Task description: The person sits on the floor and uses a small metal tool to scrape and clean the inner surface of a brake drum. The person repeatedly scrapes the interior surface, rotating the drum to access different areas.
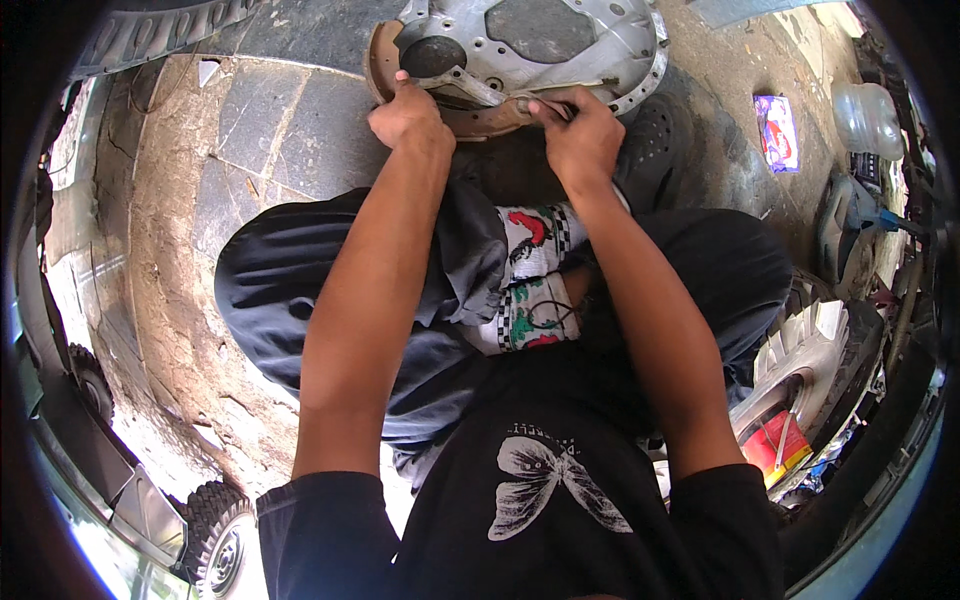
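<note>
A large grey cast-metal housing [612, 50] with big openings and bolt holes lies in front of me at the top of the view. A rusty brown curved strip [490, 124] runs along its near left edge. My left hand [412, 118] is closed round that near edge, its thumb up on the metal and its other fingers mostly hidden underneath. Further right, my right hand [585, 140] pinches at the same edge with thumb and forefinger together. Whatever sits between those fingertips is too small to make out.
My crossed legs [300, 290] and a dark clog [655, 150] are close to the housing. On the right lie a purple wrapper [777, 133], a clear plastic jug [866, 120] and a tyre [800, 345]. Another wheel [222, 545] stands lower left on the dirty tiled floor [250, 120].
</note>
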A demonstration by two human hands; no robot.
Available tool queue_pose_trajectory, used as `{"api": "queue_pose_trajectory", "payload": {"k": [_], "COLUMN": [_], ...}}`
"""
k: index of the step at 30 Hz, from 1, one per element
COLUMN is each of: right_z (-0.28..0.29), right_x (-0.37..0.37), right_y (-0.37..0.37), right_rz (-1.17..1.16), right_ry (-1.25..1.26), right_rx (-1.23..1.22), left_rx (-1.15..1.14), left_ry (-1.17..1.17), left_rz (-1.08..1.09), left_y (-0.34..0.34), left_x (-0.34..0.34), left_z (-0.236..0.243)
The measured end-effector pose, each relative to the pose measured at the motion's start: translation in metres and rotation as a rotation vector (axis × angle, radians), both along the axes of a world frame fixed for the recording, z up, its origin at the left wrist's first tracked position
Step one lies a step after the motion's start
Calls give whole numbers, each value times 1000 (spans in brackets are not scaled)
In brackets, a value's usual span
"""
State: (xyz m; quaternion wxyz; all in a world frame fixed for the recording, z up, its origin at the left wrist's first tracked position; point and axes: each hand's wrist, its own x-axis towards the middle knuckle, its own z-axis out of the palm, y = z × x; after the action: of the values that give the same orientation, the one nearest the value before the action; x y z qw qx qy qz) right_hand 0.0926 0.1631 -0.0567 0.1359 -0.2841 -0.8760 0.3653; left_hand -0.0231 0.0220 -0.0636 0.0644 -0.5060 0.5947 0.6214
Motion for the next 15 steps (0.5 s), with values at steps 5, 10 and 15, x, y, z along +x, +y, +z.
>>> {"api": "queue_pose_trajectory", "payload": {"k": [5,10,15], "right_z": [-8,-6,-5], "right_x": [3,4,-4], "right_y": [7,5,5], "right_rz": [-18,-24,-71], "right_ry": [-37,-50,-144], "right_rx": [-25,0,116], "left_rx": [-118,34,40], "left_ry": [3,0,-1], "left_rz": [-36,12,-1], "left_y": [5,3,2], "left_x": [2,4,3], "left_z": [-3,11,8]}}
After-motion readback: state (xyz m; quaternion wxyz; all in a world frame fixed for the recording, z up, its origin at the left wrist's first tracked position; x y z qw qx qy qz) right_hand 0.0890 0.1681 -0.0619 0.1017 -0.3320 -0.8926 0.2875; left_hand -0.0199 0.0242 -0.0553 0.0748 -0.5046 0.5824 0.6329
